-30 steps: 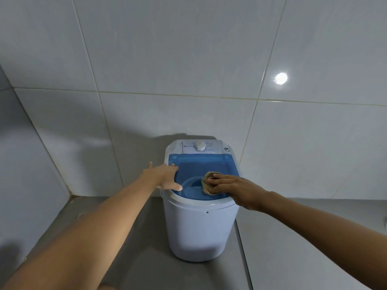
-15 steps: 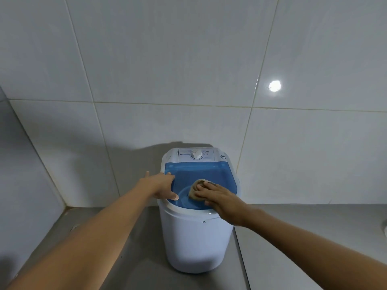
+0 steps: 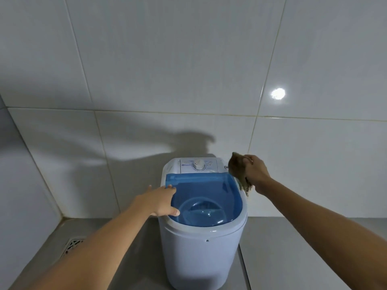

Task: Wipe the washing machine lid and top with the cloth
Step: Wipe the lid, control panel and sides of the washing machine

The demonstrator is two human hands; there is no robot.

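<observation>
In your right hand (image 3: 256, 172) you grip a coarse, frayed brown cloth (image 3: 238, 171). Beside it lies the glossy translucent blue plastic lid (image 3: 211, 193) on a smooth white plastic washing machine (image 3: 201, 254). Beyond your grip, the wall tiles (image 3: 167, 59) shine glossy; the floor (image 3: 293, 248) looks matt grey.

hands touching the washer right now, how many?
1. The left hand rests on the left rim beside the blue lid. The right hand holds the cloth at the back right corner; its contact is unclear.
</observation>
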